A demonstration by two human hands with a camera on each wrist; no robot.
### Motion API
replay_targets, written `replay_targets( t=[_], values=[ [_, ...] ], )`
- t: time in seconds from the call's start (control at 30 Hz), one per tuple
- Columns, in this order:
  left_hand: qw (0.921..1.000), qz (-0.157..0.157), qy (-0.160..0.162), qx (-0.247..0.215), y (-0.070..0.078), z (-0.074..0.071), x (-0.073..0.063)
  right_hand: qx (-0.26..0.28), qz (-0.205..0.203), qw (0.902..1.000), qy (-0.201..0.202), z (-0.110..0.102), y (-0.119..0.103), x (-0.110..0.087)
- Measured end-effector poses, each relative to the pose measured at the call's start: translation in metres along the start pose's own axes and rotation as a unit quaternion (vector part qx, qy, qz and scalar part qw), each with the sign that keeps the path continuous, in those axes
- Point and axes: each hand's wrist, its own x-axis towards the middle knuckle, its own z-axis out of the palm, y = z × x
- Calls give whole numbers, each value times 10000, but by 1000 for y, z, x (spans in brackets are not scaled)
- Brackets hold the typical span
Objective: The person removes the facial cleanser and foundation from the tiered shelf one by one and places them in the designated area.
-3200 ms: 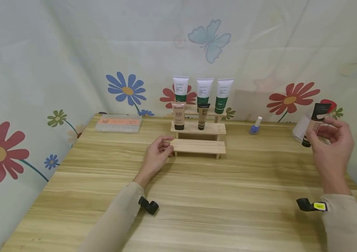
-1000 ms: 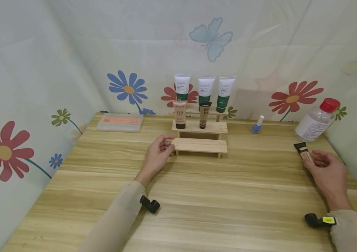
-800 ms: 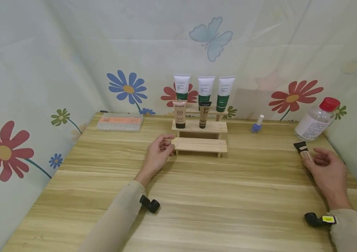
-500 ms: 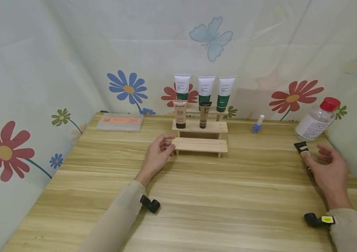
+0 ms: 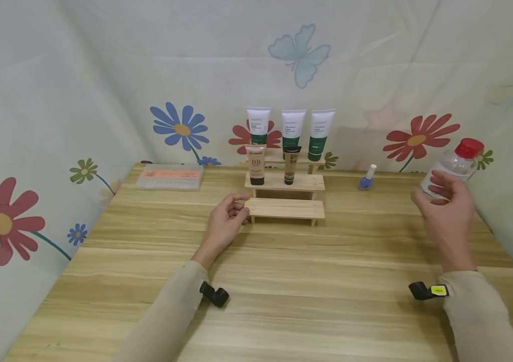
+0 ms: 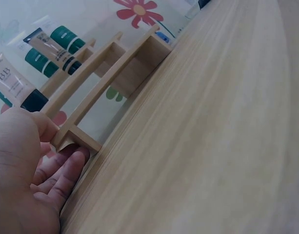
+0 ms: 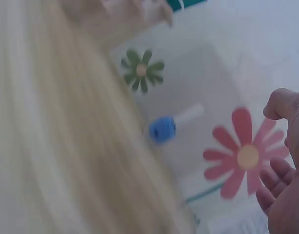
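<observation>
Right of the stand [image 5: 287, 208] the left hand [image 5: 223, 221] pinches, the relaxed right hand [image 5: 449, 221] partly hides a bottle [image 5: 458, 163], flowered backdrop [image 5: 220, 55] behind the counter [image 5: 329, 286].

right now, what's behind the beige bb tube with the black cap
A white and green plastic tube, upper part visible; in the head view, the beige tube covers its lower end.

Prob. curtained booth w/ floral cloth walls [image 5: 351, 50] round wood-grain tbl [image 5: 311, 301].
</observation>
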Motion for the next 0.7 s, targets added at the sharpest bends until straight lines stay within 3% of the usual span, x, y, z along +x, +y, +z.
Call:
replay_targets(
  t=[0.17,0.33,0.57,0.7],
  values=[
    [10000,7,-5,-31,-1,0,0,638,-475,9968,-111,31,-32,-5],
    [10000,-8,2,-34,-3,-1,1,1378,-816,9865,-330,65,-58,-13],
    [10000,11,-19,-74,-4,0,1,1976,-827,9740,-740,103,-90,-27],
    [10000,24,-3,-71,-5,0,1,2431,-795,9603,-1110,124,-104,-34]
  ],
)
